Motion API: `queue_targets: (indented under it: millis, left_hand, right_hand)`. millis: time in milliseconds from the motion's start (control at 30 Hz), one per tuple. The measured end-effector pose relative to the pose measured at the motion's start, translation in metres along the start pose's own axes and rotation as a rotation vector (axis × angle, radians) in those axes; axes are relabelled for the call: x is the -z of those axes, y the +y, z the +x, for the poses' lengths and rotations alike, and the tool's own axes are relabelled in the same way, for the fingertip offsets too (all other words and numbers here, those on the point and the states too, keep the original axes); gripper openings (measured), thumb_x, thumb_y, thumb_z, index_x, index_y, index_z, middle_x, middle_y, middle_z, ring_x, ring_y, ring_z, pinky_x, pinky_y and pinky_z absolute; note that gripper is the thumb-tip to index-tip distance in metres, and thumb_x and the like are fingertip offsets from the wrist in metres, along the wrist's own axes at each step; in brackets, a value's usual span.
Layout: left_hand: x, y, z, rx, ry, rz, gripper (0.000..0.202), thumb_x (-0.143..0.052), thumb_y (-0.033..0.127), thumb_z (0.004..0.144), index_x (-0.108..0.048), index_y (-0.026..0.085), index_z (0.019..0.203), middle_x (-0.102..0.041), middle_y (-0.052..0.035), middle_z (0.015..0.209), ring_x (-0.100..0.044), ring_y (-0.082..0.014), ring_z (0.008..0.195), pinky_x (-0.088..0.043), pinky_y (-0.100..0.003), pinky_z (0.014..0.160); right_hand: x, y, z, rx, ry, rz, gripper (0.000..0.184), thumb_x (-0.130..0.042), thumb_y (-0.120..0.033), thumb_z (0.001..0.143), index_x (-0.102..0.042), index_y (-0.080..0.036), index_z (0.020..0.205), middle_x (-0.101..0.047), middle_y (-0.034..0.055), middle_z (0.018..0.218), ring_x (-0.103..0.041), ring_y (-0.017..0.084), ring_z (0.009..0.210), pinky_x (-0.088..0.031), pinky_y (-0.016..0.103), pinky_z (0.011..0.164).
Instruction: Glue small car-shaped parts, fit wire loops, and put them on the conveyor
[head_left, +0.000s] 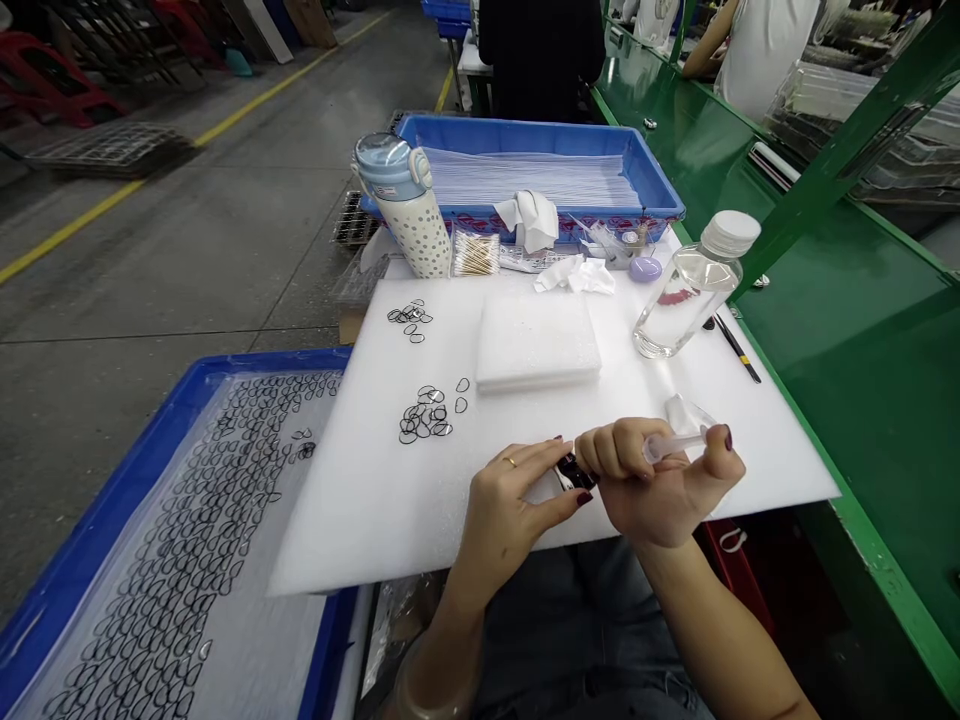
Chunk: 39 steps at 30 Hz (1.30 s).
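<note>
With left hand (501,505), pinching a small black part (576,472) between thumb and fingertips, just over the near side of the white foam board (360,510). With right hand (658,488), curled around a clear tube (670,445), apparently a syringe, with thumb against its end, and with fingers beside the part. Cannot tell the place of the tip, hidden behind the fingers. Probably best to hold the part firmly, press slowly and evenly, and rest both hands against each other for less shaking. Also wise to avoid hiding the contact spot. Farther on the board, see two loose groups of black rings (425,425) to the left, a white foam block (538,340) ahead, black tweezers (737,348) and a clear bottle (684,312) to the right. Beyond these, find cotton swabs (477,256), crumpled tissues (577,275), a spotted cup (412,225), then a blue tray (525,132).
</note>
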<state>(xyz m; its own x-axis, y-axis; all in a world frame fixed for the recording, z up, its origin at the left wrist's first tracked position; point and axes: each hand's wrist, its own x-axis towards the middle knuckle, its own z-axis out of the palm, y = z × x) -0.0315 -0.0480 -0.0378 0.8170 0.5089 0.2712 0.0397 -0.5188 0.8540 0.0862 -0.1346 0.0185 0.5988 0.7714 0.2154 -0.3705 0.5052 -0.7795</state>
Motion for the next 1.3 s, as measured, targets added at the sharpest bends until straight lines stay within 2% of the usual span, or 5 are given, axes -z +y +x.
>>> queue_targets:
  millis: [667, 800, 1033, 1167, 1300]
  left_hand:
    - [0.0, 0.002, 0.0, 0.014, -0.005, 0.008, 0.032, -0.077, 0.038, 0.083, -0.073, 0.026, 0.113, -0.076, -0.0056, 0.114, -0.07, -0.0273, 0.104, -0.058, -0.044, 0.091]
    - [0.0, 0.0, 0.0, -0.043, -0.021, 0.064, 0.039, -0.082, 0.038, 0.077, -0.073, 0.024, 0.112, -0.075, -0.007, 0.113, -0.067, -0.0285, 0.104, -0.057, -0.046, 0.091]
    - [0.004, -0.004, -0.005, -0.122, -0.071, 0.167, 0.053, -0.086, 0.02, 0.068, -0.068, 0.026, 0.118, -0.069, -0.0075, 0.122, -0.064, -0.0291, 0.111, -0.056, -0.048, 0.095]
    - [0.003, -0.003, -0.005, -0.103, -0.112, 0.163, 0.053, -0.078, 0.013, 0.072, -0.065, 0.028, 0.121, -0.064, -0.007, 0.129, -0.063, -0.028, 0.116, -0.055, -0.046, 0.098]
    - [-0.002, 0.001, -0.004, -0.101, -0.133, 0.173, 0.05, -0.075, 0.012, 0.075, -0.064, 0.028, 0.121, -0.061, -0.0081, 0.134, -0.06, -0.029, 0.121, -0.053, -0.048, 0.1]
  right_hand:
    - [-0.006, -0.014, -0.011, 0.035, -0.07, -0.297, 0.071, -0.039, -0.086, 0.08, -0.032, -0.022, 0.05, -0.027, -0.0035, 0.046, -0.027, 0.012, 0.044, -0.023, 0.03, 0.049]
    - [-0.013, -0.029, 0.014, 0.214, -0.132, -0.275, 0.069, -0.032, -0.085, 0.083, -0.043, -0.022, 0.057, -0.039, -0.0014, 0.056, -0.039, 0.015, 0.054, -0.036, 0.033, 0.059]
    - [0.016, -0.009, 0.083, 0.029, 0.07, -0.685, 0.05, -0.05, -0.069, 0.086, -0.067, -0.022, 0.086, -0.067, 0.0056, 0.1, -0.059, 0.021, 0.098, -0.042, 0.039, 0.095]
    - [0.047, -0.035, 0.045, 0.23, 0.215, -0.907, 0.041, -0.053, -0.06, 0.089, -0.064, -0.023, 0.104, -0.069, 0.0059, 0.11, -0.061, 0.022, 0.105, -0.044, 0.037, 0.096]
    - [0.087, -0.058, 0.002, 0.019, 0.575, -1.556, 0.032, -0.058, -0.052, 0.085, -0.063, -0.021, 0.077, -0.064, 0.0031, 0.069, -0.056, 0.019, 0.064, -0.041, 0.033, 0.064]
